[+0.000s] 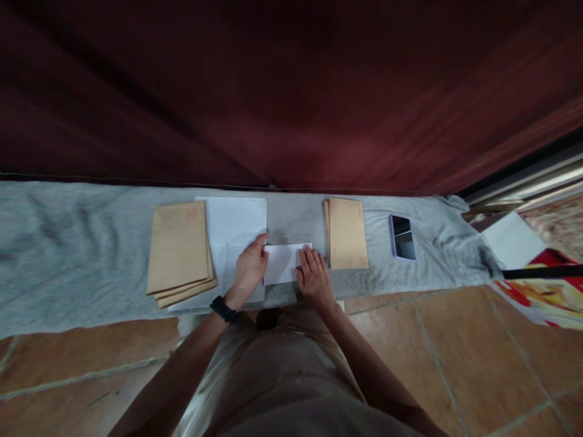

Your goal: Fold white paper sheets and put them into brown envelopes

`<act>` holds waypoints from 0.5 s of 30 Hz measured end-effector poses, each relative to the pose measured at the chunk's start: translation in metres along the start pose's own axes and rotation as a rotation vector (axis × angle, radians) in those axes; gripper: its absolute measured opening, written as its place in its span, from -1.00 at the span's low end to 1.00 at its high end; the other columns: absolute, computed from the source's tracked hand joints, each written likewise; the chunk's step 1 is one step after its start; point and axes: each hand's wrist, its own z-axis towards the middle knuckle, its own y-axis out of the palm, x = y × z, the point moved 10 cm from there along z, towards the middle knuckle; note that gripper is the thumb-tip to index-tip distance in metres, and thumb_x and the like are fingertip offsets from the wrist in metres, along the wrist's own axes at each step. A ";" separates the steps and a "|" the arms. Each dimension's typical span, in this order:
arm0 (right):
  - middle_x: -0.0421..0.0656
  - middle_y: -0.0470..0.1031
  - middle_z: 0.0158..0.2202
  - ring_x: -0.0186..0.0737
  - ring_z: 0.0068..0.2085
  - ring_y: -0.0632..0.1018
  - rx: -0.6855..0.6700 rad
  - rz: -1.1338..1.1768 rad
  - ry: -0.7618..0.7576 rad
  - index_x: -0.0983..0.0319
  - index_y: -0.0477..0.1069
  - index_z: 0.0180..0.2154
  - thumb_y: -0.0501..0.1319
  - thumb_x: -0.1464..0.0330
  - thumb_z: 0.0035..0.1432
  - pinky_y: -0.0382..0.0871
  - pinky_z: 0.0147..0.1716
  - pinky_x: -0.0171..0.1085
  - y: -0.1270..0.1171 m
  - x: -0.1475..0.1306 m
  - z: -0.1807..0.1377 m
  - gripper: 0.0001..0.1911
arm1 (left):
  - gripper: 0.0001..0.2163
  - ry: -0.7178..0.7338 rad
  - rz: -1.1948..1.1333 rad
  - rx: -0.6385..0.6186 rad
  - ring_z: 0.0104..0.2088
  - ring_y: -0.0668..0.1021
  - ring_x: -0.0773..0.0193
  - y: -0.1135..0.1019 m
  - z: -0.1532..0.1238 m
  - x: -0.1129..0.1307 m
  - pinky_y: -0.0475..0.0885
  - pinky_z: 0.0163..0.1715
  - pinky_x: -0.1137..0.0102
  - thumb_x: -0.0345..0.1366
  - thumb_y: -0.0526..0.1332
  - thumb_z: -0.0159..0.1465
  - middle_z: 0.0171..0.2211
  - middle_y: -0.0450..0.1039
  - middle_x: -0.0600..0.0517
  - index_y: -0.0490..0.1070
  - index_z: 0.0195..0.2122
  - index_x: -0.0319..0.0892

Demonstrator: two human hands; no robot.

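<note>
A white sheet of paper [285, 264], folded into a narrow strip, lies on the grey cloth between my hands. At its left end is my left hand [251, 264], fingers curled together and gripping the edge; part of that grip is hidden. My right hand [314, 276] rests flat on the strip's right end with its fingers stretched out. Under and beyond my left hand spreads a stack of white paper [234, 218]. Brown envelopes [180, 249] overlap that stack's left side. More brown envelopes [348, 233] lie just right of my right hand.
A phone [403, 238] lies face up farther right on the grey cloth [82, 255]. Dark red fabric [291, 121] hangs along the far edge. Tiled floor [401, 340] shows in front. At the far right is a printed red and yellow item [546, 294].
</note>
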 end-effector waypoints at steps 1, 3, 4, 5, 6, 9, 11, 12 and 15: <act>0.08 0.11 0.45 0.05 0.46 0.14 -0.004 -0.051 -0.008 0.32 0.17 0.39 0.01 0.27 0.46 0.03 0.41 0.12 0.004 0.000 0.000 -0.44 | -0.51 0.024 0.031 0.019 -0.09 0.61 0.08 -0.002 -0.003 0.004 0.47 0.01 0.24 -0.45 0.09 0.29 -0.08 0.58 -0.09 0.35 0.26 -0.16; 0.09 0.10 0.45 0.06 0.46 0.13 -0.005 -0.111 -0.026 0.34 0.14 0.40 -0.01 0.26 0.47 0.02 0.41 0.10 0.008 0.000 -0.002 -0.43 | -0.55 0.097 0.089 0.085 0.06 0.56 0.01 -0.006 -0.011 0.015 0.42 0.14 0.14 -0.42 0.06 0.34 0.07 0.51 -0.19 0.36 0.26 -0.21; 0.10 0.09 0.45 0.06 0.46 0.14 -0.003 -0.130 -0.035 0.34 0.13 0.41 -0.01 0.26 0.48 0.01 0.41 0.10 0.009 0.000 -0.003 -0.42 | -0.57 0.147 0.107 0.116 0.15 0.51 -0.02 -0.006 -0.017 0.022 0.37 0.21 0.11 -0.39 0.04 0.37 0.15 0.46 -0.22 0.36 0.25 -0.23; 0.10 0.08 0.46 0.06 0.46 0.14 -0.001 -0.144 -0.045 0.35 0.12 0.41 -0.01 0.26 0.48 0.01 0.42 0.09 0.009 0.000 -0.004 -0.42 | -0.58 0.202 0.117 0.134 0.23 0.45 -0.03 -0.002 -0.025 0.030 0.30 0.27 0.08 -0.35 0.03 0.40 0.23 0.40 -0.24 0.36 0.26 -0.24; 0.10 0.07 0.46 0.06 0.46 0.13 0.002 -0.156 -0.056 0.35 0.11 0.41 -0.01 0.26 0.48 0.00 0.42 0.09 0.010 0.000 -0.004 -0.42 | -0.58 0.261 0.117 0.131 0.31 0.38 -0.02 0.004 -0.033 0.038 0.24 0.33 0.09 -0.30 0.01 0.43 0.29 0.34 -0.24 0.34 0.27 -0.26; 0.11 0.06 0.46 0.04 0.47 0.11 0.010 -0.181 -0.094 0.36 0.08 0.42 -0.02 0.30 0.48 0.00 0.41 0.09 0.011 -0.001 -0.006 -0.42 | -0.50 0.405 0.164 0.030 0.44 0.18 0.00 0.039 -0.059 0.058 0.12 0.41 0.06 -0.17 -0.01 0.47 0.41 0.17 -0.23 0.20 0.37 -0.29; 0.12 0.05 0.46 0.04 0.48 0.08 0.026 -0.191 -0.115 0.35 0.07 0.43 -0.02 0.31 0.48 0.02 0.41 0.10 0.011 -0.001 -0.007 -0.42 | -0.40 0.424 0.220 -0.007 0.47 0.11 0.00 0.056 -0.071 0.061 0.08 0.42 0.05 -0.07 0.01 0.46 0.44 0.10 -0.24 0.09 0.42 -0.32; 0.12 0.05 0.46 0.04 0.48 0.07 0.034 -0.193 -0.121 0.34 0.06 0.43 -0.01 0.31 0.48 0.03 0.40 0.11 0.011 -0.002 -0.008 -0.42 | -0.36 0.419 0.246 -0.012 0.47 0.08 0.00 0.062 -0.074 0.061 0.06 0.43 0.04 -0.04 0.02 0.45 0.45 0.07 -0.25 0.04 0.44 -0.33; 0.13 0.01 0.47 0.04 0.48 0.07 0.046 -0.198 -0.109 0.32 0.05 0.44 -0.01 0.29 0.49 0.06 0.39 0.12 0.011 -0.001 -0.009 -0.41 | -0.31 0.368 0.301 0.012 0.49 0.02 0.01 0.064 -0.077 0.054 0.02 0.44 0.03 -0.01 0.02 0.45 0.46 0.02 -0.26 -0.04 0.46 -0.36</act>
